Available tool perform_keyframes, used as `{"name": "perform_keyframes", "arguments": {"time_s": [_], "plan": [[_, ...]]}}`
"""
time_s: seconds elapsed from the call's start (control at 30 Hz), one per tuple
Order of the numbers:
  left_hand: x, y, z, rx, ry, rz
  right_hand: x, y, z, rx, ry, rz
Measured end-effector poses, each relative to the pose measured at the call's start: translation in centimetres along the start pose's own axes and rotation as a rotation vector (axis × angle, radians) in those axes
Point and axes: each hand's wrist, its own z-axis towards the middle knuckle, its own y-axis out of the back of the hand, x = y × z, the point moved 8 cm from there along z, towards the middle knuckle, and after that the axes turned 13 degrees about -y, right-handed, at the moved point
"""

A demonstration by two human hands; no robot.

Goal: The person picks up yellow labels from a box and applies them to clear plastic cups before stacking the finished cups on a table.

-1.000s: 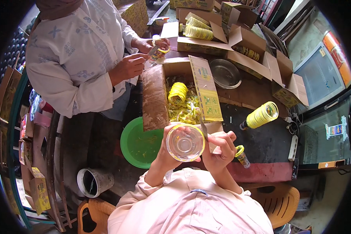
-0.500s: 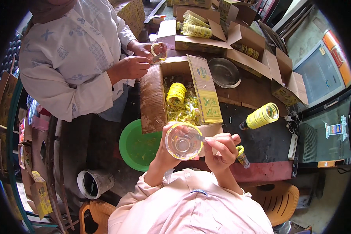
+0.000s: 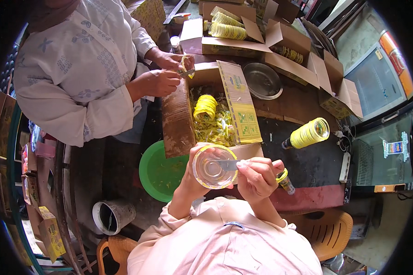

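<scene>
My left hand (image 3: 188, 185) is wrapped round a clear plastic cup (image 3: 212, 176), its round mouth facing me and its rim edged with yellow. My right hand (image 3: 259, 179) pinches a flat, thin metal blade (image 3: 227, 164), which lies across the right part of the cup's mouth near the rim. Just beyond the cup stands an open cardboard box (image 3: 176, 121) holding yellow shreds (image 3: 215, 130) and a stack of yellow rings (image 3: 205, 107). Right of my right hand is a small clear container (image 3: 287, 184) with a yellow band round its top.
At left, a person's hands (image 3: 163, 82) work a yellow ring with a blade. A green basin (image 3: 153, 181) and white bucket (image 3: 124, 213) are low left. More yellow rings (image 3: 309, 134) sit at right. A metal bowl (image 3: 264, 81) and boxes (image 3: 236, 49) stand farther back.
The blade has come inward from the cup's right edge, so more of it shows over the mouth. My left hand keeps its hold. The other person's ring and blade have shifted slightly.
</scene>
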Motion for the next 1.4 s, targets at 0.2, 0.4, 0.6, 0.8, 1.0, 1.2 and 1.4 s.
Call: {"name": "perform_keyframes", "arguments": {"time_s": [0.2,0.4,0.6,0.8,1.0,1.2,1.4], "plan": [[0.7,-0.2,0.3,-0.013,0.033,-0.089,-0.5,-0.4,0.1,0.024,-0.019,-0.012],[1.3,-0.9,0.1,0.013,0.046,-0.172,-0.9,-0.4,-0.1,0.021,-0.030,-0.049],[2.0,-1.3,-0.3,0.063,0.115,-0.151,-2.4,-0.9,0.7,-0.003,-0.106,-0.093],[3.1,-1.2,-0.8,0.036,0.192,-0.179,-4.5,-1.2,0.3,-0.027,-0.255,0.001],[4.5,0.6,-1.5,-0.084,0.235,-0.171,-8.3,-4.3,-1.7,0.327,-0.481,-0.040],[4.0,1.6,-1.3,-0.113,0.275,-0.229,-16.2,-4.6,-9.3,0.476,-0.818,-0.027],[2.6,1.7,-1.5,-0.030,0.296,-0.193,-17.7,-4.2,-11.4,0.537,-0.740,-0.403]]}}
